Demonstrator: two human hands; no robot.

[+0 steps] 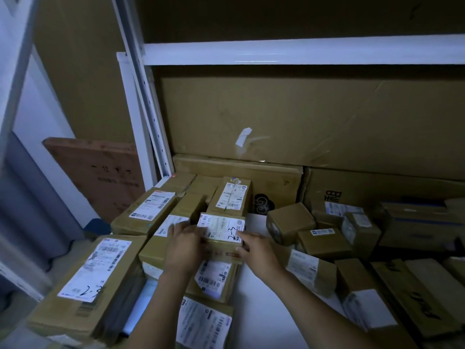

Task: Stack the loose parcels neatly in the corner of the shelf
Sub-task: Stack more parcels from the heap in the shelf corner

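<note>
The left hand (186, 245) and right hand (256, 248) grip the small parcel (221, 229) from opposite sides, with fingers curled over its left and right edges. The small parcel rests on the stacked parcels (214, 273) at the left end of the shelf (255, 285). Loose parcels (290, 222) lie to the right on the shelf.

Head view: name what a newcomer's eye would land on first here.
First, the small labelled parcel at centre, held between the left hand and right hand on top of the stack at the left. Next, the big flat carton standing along the back, with a scrap of white tape on it. Then the loose small parcels scattered over the white shelf to the right.
</note>
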